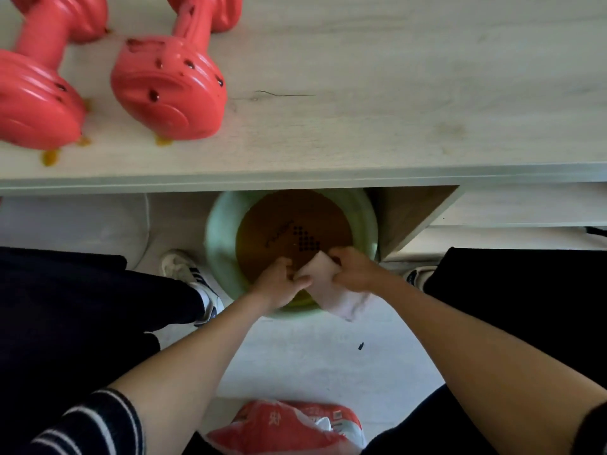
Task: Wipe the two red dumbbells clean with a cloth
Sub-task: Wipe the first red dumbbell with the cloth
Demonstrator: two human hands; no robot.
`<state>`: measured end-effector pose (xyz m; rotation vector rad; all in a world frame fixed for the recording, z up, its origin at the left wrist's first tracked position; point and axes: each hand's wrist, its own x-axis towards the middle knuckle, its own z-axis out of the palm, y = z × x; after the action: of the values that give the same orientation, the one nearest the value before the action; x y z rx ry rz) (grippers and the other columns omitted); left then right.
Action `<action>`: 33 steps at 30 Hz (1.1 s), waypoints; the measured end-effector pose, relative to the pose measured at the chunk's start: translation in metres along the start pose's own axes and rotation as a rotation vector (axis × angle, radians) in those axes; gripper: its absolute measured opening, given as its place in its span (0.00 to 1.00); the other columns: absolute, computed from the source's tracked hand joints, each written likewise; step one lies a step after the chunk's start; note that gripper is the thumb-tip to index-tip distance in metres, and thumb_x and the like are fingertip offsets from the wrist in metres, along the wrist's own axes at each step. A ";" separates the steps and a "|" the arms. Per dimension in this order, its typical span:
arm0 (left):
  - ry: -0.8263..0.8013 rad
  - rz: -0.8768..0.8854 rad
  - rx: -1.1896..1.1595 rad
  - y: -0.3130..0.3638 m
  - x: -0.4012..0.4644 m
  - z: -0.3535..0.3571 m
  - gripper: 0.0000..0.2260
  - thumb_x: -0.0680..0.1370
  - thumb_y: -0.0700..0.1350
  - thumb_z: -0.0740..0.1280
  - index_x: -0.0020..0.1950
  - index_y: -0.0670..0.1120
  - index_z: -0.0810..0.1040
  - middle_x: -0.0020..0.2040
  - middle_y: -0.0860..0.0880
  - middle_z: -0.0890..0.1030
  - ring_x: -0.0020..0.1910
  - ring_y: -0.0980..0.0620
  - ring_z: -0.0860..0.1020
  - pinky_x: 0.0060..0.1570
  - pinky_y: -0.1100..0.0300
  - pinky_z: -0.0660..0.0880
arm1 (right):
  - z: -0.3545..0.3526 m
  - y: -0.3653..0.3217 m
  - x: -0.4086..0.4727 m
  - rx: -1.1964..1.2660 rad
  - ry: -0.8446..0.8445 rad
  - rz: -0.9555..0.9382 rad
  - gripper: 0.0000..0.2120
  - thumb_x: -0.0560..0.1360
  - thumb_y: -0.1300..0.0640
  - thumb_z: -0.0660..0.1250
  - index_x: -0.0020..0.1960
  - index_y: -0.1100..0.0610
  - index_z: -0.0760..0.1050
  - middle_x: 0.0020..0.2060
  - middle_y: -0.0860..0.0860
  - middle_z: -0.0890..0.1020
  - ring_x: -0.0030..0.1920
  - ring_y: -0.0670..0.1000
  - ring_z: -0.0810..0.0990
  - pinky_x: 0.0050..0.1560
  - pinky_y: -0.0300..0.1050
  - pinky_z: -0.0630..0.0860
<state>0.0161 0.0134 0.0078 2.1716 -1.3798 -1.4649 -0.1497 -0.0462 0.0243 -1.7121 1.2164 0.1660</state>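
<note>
Sleeves: dark knit sleeve (88, 425) with thin white stripes on the left arm, pushed up so the forearm is bare; a dark cuff edge (591, 428) shows on the right arm.
Trousers: dark, plain trousers (65, 310) on both legs.
Shoes: white sneaker (193, 277) with dark side stripes on the left foot; the right shoe (418, 277) is mostly hidden, seemingly a match.
Hands: left hand (279, 284) and right hand (356, 272) bare, ungloved.

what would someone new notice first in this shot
Two red dumbbells lie at the desk's left, spotted with dark stains, with orange drips beneath them. Below the desk edge, the left hand and right hand grip a pale cloth over a green basin of brownish water on the floor.
</note>
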 end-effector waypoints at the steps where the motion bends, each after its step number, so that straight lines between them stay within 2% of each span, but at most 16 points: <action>1: -0.023 0.008 -0.073 0.007 -0.006 -0.004 0.21 0.75 0.50 0.69 0.63 0.41 0.72 0.57 0.47 0.77 0.58 0.48 0.75 0.59 0.55 0.71 | -0.005 -0.009 -0.006 0.027 0.029 -0.026 0.11 0.72 0.67 0.62 0.54 0.61 0.74 0.46 0.57 0.78 0.47 0.55 0.76 0.43 0.48 0.73; 3: -0.050 0.023 -0.274 0.019 -0.018 -0.012 0.18 0.75 0.48 0.69 0.63 0.44 0.74 0.59 0.48 0.78 0.61 0.48 0.75 0.62 0.53 0.71 | -0.014 -0.027 -0.019 0.070 0.090 -0.078 0.10 0.72 0.66 0.62 0.52 0.61 0.75 0.43 0.57 0.77 0.43 0.53 0.75 0.37 0.44 0.70; 6: -0.034 0.000 -0.605 0.034 -0.036 -0.024 0.18 0.75 0.43 0.70 0.63 0.46 0.71 0.59 0.48 0.77 0.61 0.49 0.73 0.61 0.53 0.72 | -0.023 -0.047 -0.037 0.116 0.193 -0.128 0.10 0.73 0.65 0.62 0.53 0.60 0.74 0.41 0.55 0.77 0.42 0.52 0.74 0.36 0.41 0.70; 10: -0.024 0.115 -0.602 0.053 -0.060 -0.039 0.12 0.76 0.42 0.69 0.57 0.48 0.72 0.54 0.50 0.77 0.56 0.51 0.76 0.55 0.56 0.76 | -0.034 -0.062 -0.064 0.122 0.296 -0.181 0.12 0.73 0.66 0.63 0.56 0.62 0.75 0.46 0.58 0.79 0.45 0.53 0.76 0.43 0.44 0.74; 12: -0.014 0.168 -0.580 0.064 -0.071 -0.047 0.07 0.76 0.42 0.69 0.51 0.47 0.72 0.51 0.49 0.77 0.53 0.50 0.76 0.52 0.55 0.77 | -0.040 -0.066 -0.076 0.135 0.348 -0.187 0.13 0.74 0.64 0.64 0.58 0.62 0.75 0.47 0.56 0.79 0.48 0.52 0.77 0.47 0.46 0.74; 13: -0.006 0.195 -0.562 0.070 -0.078 -0.052 0.06 0.76 0.41 0.68 0.47 0.47 0.71 0.49 0.48 0.77 0.51 0.50 0.77 0.51 0.54 0.78 | -0.042 -0.067 -0.081 0.133 0.379 -0.166 0.12 0.74 0.61 0.66 0.57 0.61 0.75 0.46 0.54 0.78 0.47 0.52 0.77 0.46 0.44 0.74; 15: 0.006 0.254 -0.539 0.084 -0.093 -0.060 0.07 0.76 0.40 0.68 0.43 0.46 0.70 0.45 0.48 0.77 0.48 0.49 0.76 0.52 0.51 0.77 | -0.047 -0.069 -0.094 0.157 0.415 -0.072 0.08 0.74 0.54 0.69 0.48 0.58 0.73 0.37 0.51 0.74 0.38 0.49 0.74 0.37 0.41 0.69; 17: 0.012 0.301 -0.531 0.098 -0.109 -0.068 0.07 0.76 0.40 0.69 0.43 0.46 0.70 0.45 0.48 0.77 0.47 0.49 0.76 0.53 0.50 0.76 | -0.053 -0.075 -0.111 0.323 0.363 0.019 0.14 0.75 0.49 0.68 0.41 0.58 0.70 0.31 0.52 0.70 0.29 0.48 0.70 0.30 0.39 0.68; 19: 0.000 0.339 -0.535 0.110 -0.125 -0.077 0.06 0.76 0.40 0.68 0.47 0.45 0.71 0.47 0.47 0.77 0.48 0.49 0.77 0.52 0.51 0.77 | -0.058 -0.084 -0.130 0.463 0.304 0.019 0.16 0.77 0.48 0.66 0.38 0.60 0.72 0.31 0.53 0.74 0.28 0.48 0.73 0.30 0.40 0.71; 21: -0.023 0.379 -0.541 0.123 -0.142 -0.087 0.08 0.76 0.40 0.68 0.52 0.42 0.72 0.49 0.46 0.79 0.48 0.50 0.79 0.46 0.56 0.79 | -0.066 -0.094 -0.146 0.415 0.388 -0.067 0.17 0.76 0.49 0.66 0.39 0.63 0.75 0.32 0.54 0.78 0.31 0.48 0.76 0.34 0.42 0.76; 23: -0.028 0.417 -0.576 0.138 -0.159 -0.098 0.05 0.77 0.40 0.67 0.51 0.42 0.74 0.47 0.47 0.80 0.46 0.51 0.80 0.43 0.59 0.79 | -0.078 -0.106 -0.160 0.362 0.569 -0.180 0.15 0.74 0.51 0.69 0.42 0.64 0.76 0.36 0.54 0.80 0.37 0.50 0.79 0.43 0.48 0.79; 24: -0.020 0.433 -0.602 0.146 -0.166 -0.104 0.03 0.77 0.40 0.67 0.49 0.43 0.75 0.46 0.47 0.81 0.46 0.51 0.80 0.43 0.59 0.79 | -0.084 -0.112 -0.167 0.351 0.658 -0.242 0.12 0.73 0.53 0.71 0.43 0.62 0.76 0.38 0.53 0.80 0.40 0.51 0.79 0.46 0.49 0.78; 26: 0.004 0.465 -0.647 0.165 -0.178 -0.116 0.01 0.78 0.40 0.66 0.48 0.43 0.76 0.45 0.46 0.81 0.46 0.50 0.80 0.45 0.57 0.79 | -0.096 -0.129 -0.181 0.348 0.782 -0.406 0.07 0.72 0.60 0.71 0.44 0.58 0.73 0.41 0.51 0.78 0.42 0.49 0.77 0.43 0.42 0.76; 27: 0.012 0.476 -0.656 0.174 -0.183 -0.122 0.02 0.78 0.41 0.66 0.49 0.43 0.76 0.46 0.45 0.81 0.46 0.49 0.80 0.46 0.57 0.79 | -0.100 -0.136 -0.186 0.340 0.806 -0.483 0.07 0.72 0.62 0.70 0.46 0.56 0.73 0.44 0.51 0.77 0.43 0.48 0.77 0.43 0.39 0.74; 29: 0.026 0.496 -0.656 0.190 -0.187 -0.132 0.05 0.79 0.41 0.65 0.51 0.41 0.76 0.47 0.44 0.81 0.46 0.48 0.81 0.45 0.58 0.79 | -0.108 -0.150 -0.191 0.320 0.776 -0.584 0.11 0.72 0.62 0.70 0.52 0.54 0.74 0.53 0.53 0.75 0.50 0.47 0.76 0.49 0.38 0.71; 33: 0.025 0.481 -0.761 0.219 -0.188 -0.155 0.08 0.78 0.42 0.66 0.55 0.40 0.76 0.48 0.43 0.81 0.44 0.49 0.81 0.41 0.60 0.80 | -0.122 -0.166 -0.184 0.262 0.687 -0.631 0.28 0.69 0.61 0.74 0.66 0.49 0.69 0.62 0.50 0.68 0.62 0.48 0.71 0.58 0.43 0.70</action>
<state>-0.0042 -0.0133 0.3335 1.2802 -0.9932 -1.4317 -0.1589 -0.0208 0.2990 -1.8824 1.0249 -0.9847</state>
